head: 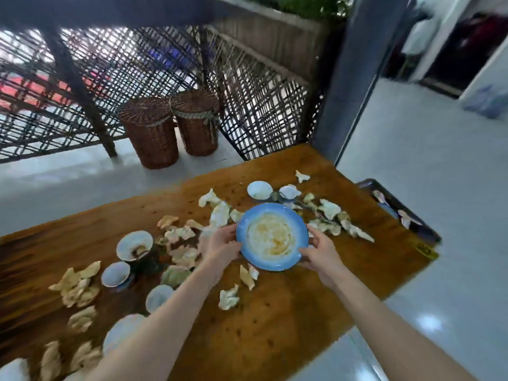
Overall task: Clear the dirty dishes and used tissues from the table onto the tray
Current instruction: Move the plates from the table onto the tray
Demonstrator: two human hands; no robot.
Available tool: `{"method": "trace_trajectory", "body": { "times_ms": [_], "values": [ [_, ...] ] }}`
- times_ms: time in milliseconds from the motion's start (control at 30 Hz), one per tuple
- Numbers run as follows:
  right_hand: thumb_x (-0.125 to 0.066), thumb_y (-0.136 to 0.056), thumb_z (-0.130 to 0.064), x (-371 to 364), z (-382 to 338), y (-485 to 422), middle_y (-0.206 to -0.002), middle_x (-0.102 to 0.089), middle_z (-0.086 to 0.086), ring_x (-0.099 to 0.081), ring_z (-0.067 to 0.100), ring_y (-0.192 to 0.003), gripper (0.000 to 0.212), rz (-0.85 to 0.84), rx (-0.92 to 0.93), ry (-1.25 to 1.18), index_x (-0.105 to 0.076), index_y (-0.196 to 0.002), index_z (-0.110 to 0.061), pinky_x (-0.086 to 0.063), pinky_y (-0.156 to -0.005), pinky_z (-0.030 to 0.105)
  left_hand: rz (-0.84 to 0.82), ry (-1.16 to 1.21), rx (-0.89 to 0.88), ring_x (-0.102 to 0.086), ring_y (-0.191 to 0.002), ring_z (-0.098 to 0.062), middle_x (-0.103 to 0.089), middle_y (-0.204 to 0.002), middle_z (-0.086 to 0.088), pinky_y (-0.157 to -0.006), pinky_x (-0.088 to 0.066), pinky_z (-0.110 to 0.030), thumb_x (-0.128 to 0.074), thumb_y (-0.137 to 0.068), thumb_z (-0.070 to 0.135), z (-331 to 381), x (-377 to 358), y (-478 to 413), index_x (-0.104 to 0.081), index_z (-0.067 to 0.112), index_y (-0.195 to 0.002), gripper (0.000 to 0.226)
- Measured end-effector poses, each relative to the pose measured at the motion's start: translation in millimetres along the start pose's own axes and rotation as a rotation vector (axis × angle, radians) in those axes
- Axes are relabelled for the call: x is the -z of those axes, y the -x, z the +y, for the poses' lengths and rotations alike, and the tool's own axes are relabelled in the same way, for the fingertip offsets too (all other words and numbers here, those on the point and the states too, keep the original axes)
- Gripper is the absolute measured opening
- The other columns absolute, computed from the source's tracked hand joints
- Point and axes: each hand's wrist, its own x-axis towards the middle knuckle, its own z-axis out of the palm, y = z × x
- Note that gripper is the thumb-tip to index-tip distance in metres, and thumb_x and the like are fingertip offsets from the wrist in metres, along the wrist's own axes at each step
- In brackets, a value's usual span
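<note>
A blue plate (272, 236) smeared with yellowish sauce is held just above the wooden table (288, 320). My left hand (221, 247) grips its left rim and my right hand (319, 253) grips its right rim. Crumpled used tissues (328, 209) lie scattered over the table, with more tissues (78, 288) at the left. Small white bowls (259, 189) stand behind the plate, and other bowls (134, 245) stand at the left. A dark tray (428, 229) sits beyond the table's right end and holds a few items.
Two wicker baskets (151, 133) stand on the floor behind the table, in front of a woven lattice screen (261, 105). A grey pillar (349, 78) rises at the table's far right corner. Pale floor spreads to the right.
</note>
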Motion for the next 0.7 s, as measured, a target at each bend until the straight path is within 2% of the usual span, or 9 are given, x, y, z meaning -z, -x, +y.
{"method": "trace_trajectory", "body": {
  "times_ms": [33,100,167,267,400,467,533,600,700],
  "values": [
    [-0.068,-0.083,0.001,23,2,5,-0.106,-0.057,-0.004,-0.063,0.02,-0.097,0.073,0.016,0.004,-0.003,-0.035,-0.145,-0.019,-0.059,-0.062,0.034,-0.018,-0.008,0.002,-0.069,-0.092,-0.028,-0.073,-0.1,-0.008,-0.075,-0.059,-0.042,-0.068,-0.078,-0.009,2,-22,5,-0.071,0.011,-0.111,0.039],
    [-0.068,-0.083,0.002,66,8,16,-0.118,-0.058,0.004,-0.061,0.024,-0.106,0.071,0.045,0.014,-0.012,-0.038,-0.144,-0.018,-0.059,-0.072,0.042,-0.013,-0.037,0.023,-0.069,-0.091,-0.026,-0.071,-0.103,-0.008,-0.071,-0.059,-0.035,-0.069,-0.079,-0.007,8,-65,14,-0.068,0.012,-0.116,0.041],
    [-0.069,-0.082,0.001,106,14,27,-0.126,-0.057,0.006,-0.058,0.025,-0.112,0.068,0.069,0.029,-0.024,-0.042,-0.141,-0.018,-0.059,-0.076,0.045,-0.006,-0.038,0.073,-0.067,-0.093,-0.025,-0.069,-0.106,-0.006,-0.07,-0.058,-0.031,-0.071,-0.081,-0.003,14,-106,22,-0.065,0.014,-0.122,0.044],
    [-0.069,-0.082,0.0,161,21,41,-0.126,-0.058,0.006,-0.057,0.025,-0.113,0.064,0.105,0.061,-0.065,-0.046,-0.138,-0.018,-0.058,-0.078,0.047,-0.054,-0.039,0.096,-0.066,-0.098,-0.023,-0.067,-0.114,-0.008,-0.071,-0.059,-0.028,-0.07,-0.083,-0.001,20,-159,30,-0.06,0.015,-0.128,0.049],
    [-0.068,-0.081,0.005,224,28,48,-0.127,-0.057,0.008,-0.058,0.027,-0.112,0.065,0.171,0.077,-0.14,-0.045,-0.138,-0.017,-0.058,-0.077,0.049,-0.13,-0.029,0.071,-0.068,-0.087,-0.018,-0.071,-0.09,0.0,-0.059,-0.056,-0.024,-0.068,-0.082,-0.008,31,-224,34,-0.066,0.012,-0.116,0.039],
    [-0.066,-0.081,0.007,252,30,47,-0.125,-0.059,0.007,-0.059,0.028,-0.11,0.058,0.211,0.086,-0.155,-0.05,-0.13,-0.02,-0.057,-0.079,0.051,-0.166,-0.04,0.084,-0.068,-0.078,-0.014,-0.07,-0.08,0.005,-0.054,-0.055,-0.022,-0.067,-0.082,-0.01,38,-254,32,-0.067,0.013,-0.114,0.04],
    [-0.063,-0.081,0.01,275,32,44,-0.122,-0.061,0.007,-0.062,0.028,-0.106,0.056,0.248,0.087,-0.185,-0.053,-0.126,-0.022,-0.058,-0.075,0.046,-0.202,-0.043,0.086,-0.068,-0.076,-0.016,-0.071,-0.08,0.003,-0.055,-0.056,-0.024,-0.068,-0.081,-0.011,43,-280,25,-0.066,0.01,-0.116,0.041],
    [-0.059,-0.082,0.012,296,34,37,-0.12,-0.062,0.007,-0.063,0.028,-0.103,0.059,0.266,0.075,-0.224,-0.051,-0.131,-0.019,-0.059,-0.067,0.039,-0.209,-0.058,0.079,-0.067,-0.077,-0.016,-0.069,-0.08,0.004,-0.057,-0.057,-0.026,-0.069,-0.08,-0.011,45,-305,16,-0.063,0.006,-0.122,0.045],
    [-0.056,-0.083,0.013,321,35,22,-0.113,-0.065,0.006,-0.067,0.026,-0.094,0.056,0.287,0.073,-0.228,-0.052,-0.13,-0.017,-0.058,-0.061,0.035,-0.23,-0.062,0.067,-0.065,-0.072,-0.008,-0.07,-0.077,0.009,-0.051,-0.052,-0.021,-0.067,-0.081,-0.01,48,-336,-2,-0.065,0.01,-0.116,0.04]
  ]
}}
